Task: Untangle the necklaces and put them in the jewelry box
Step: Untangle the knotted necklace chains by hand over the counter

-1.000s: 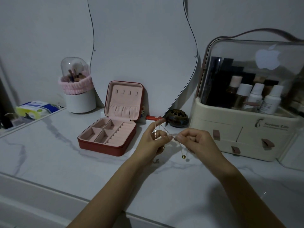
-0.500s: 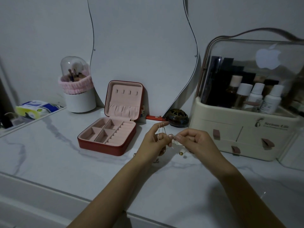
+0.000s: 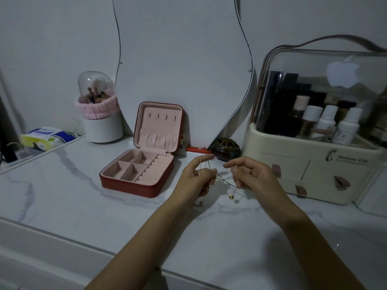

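Spanning the lower half of the frame, two bare forearms reach up from the bottom edge over a white marble-veined table (image 3: 62, 206).

Left hand (image 3: 196, 178), centre of frame: raised above the table, forefinger extended upward, fine chain looped over the fingers; grip closed on the necklaces (image 3: 224, 180).

Right hand (image 3: 253, 175), just right of the left hand: fingers curled, grip pinching the other end of the same chains; a ring (image 3: 251, 171) shows on one finger.

Necklaces: thin pale chains strung between the two hands, crossed over one another, clear of the table; a small gold bead pendant (image 3: 231, 197) hangs below the crossing. Number of chains cannot be told.

Jewelry box (image 3: 138, 174), left of the hands at centre: red outside, pink lining, lid standing open; square compartments and ring rolls in the base hold nothing visible.

Cream cosmetics organiser (image 3: 314, 164), right side: clear domed cover, bottles inside, drawers with pink tabs.

Dark round pierced pot (image 3: 225, 149) and a red bar-shaped item (image 3: 196, 149), behind the hands.

Wavy-edged mirror (image 3: 180, 59), upper centre, against the wall.

White brush holder (image 3: 98, 107) with clear dome and pink band, upper left.

Tissue packet (image 3: 44, 138), far left.
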